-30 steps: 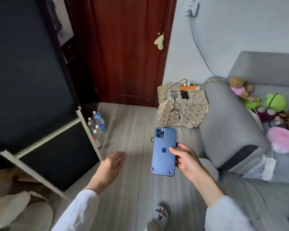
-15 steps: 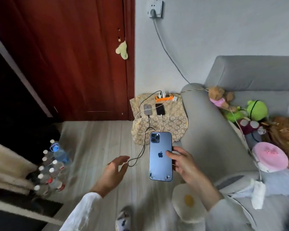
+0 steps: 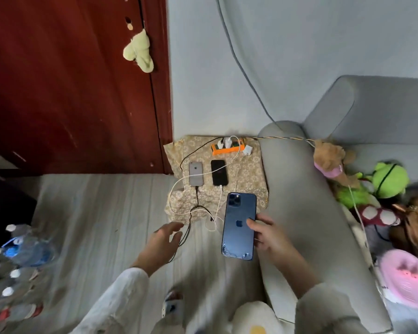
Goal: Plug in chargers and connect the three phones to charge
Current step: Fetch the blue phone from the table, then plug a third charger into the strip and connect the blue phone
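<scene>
My right hand [image 3: 269, 233] grips a blue phone [image 3: 238, 226] by its right edge, back side up, over the floor. My left hand [image 3: 161, 244] hovers open beside dangling black and white cables [image 3: 191, 220]. On a patterned cloth [image 3: 249, 174] lie a grey phone [image 3: 196, 174] with a black cable in it and a black phone [image 3: 219, 172] with a white cable in it. Behind them an orange power strip [image 3: 227, 148] holds white chargers.
A grey sofa arm [image 3: 307, 201] rises right of the cloth, with plush toys [image 3: 389, 179] on the seat. A dark red door [image 3: 70, 80] stands at the left. Water bottles [image 3: 17, 256] cluster on the floor at lower left. A slipper [image 3: 171, 304] shows below.
The view has come closer to the cloth and power strip. The blue phone in my right hand is now near the cloth's front edge, and my left hand has reached toward the cables.
</scene>
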